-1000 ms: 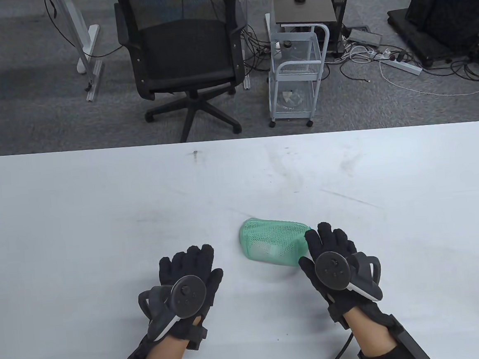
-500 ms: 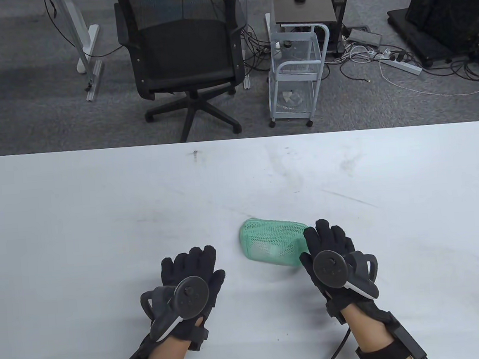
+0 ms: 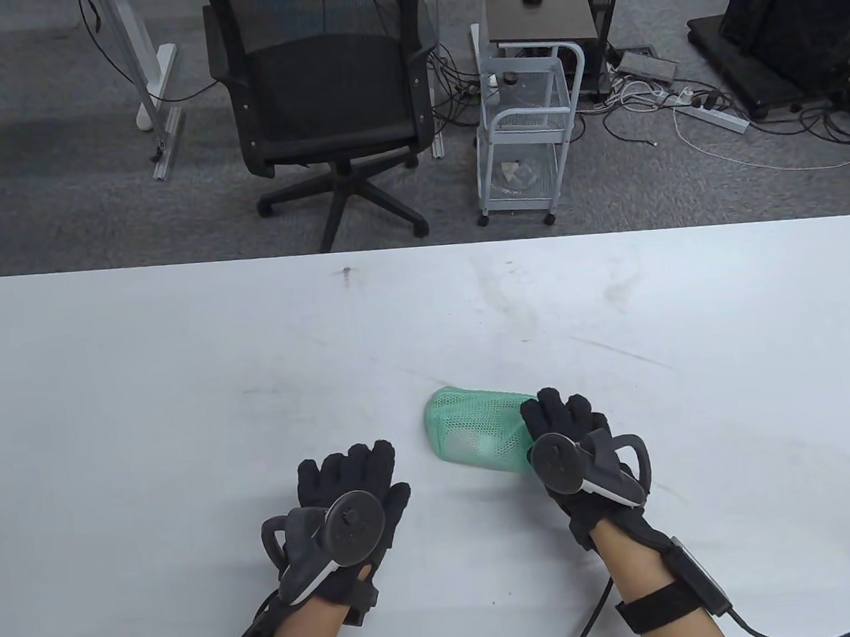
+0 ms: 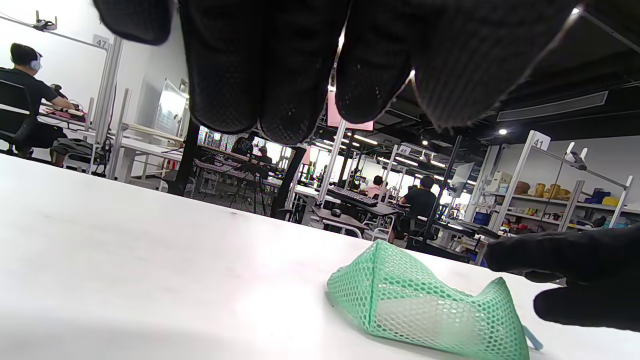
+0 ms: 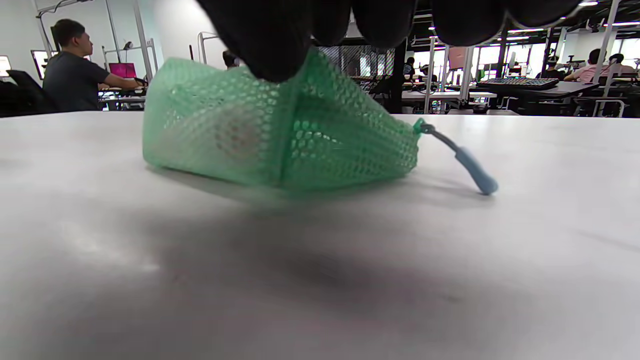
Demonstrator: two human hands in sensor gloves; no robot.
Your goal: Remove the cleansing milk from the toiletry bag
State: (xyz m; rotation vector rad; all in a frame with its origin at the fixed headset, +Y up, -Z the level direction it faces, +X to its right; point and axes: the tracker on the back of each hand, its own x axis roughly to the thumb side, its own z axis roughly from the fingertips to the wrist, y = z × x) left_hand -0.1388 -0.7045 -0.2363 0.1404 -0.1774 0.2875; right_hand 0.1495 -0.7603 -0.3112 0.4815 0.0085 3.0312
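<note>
A green mesh toiletry bag (image 3: 474, 432) lies on the white table (image 3: 179, 367), zipped, with a blue zipper pull (image 5: 470, 167) on its right end. A pale item (image 3: 470, 441) shows through the mesh; it also shows in the left wrist view (image 4: 415, 315). My right hand (image 3: 550, 415) reaches over the bag's right end, fingers spread, and one fingertip (image 5: 270, 50) touches the top of the bag (image 5: 280, 135). My left hand (image 3: 348, 468) hovers open over the table just left of the bag (image 4: 425, 300), holding nothing.
The table's far edge (image 3: 419, 247) has a black office chair (image 3: 327, 98) and a white wire cart (image 3: 527, 126) on the floor behind it. Cables lie on the floor at the back right.
My right hand has moved left and forward onto the bag's right end. My left hand has shifted a little to the right, toward the bag. The bag has not moved.
</note>
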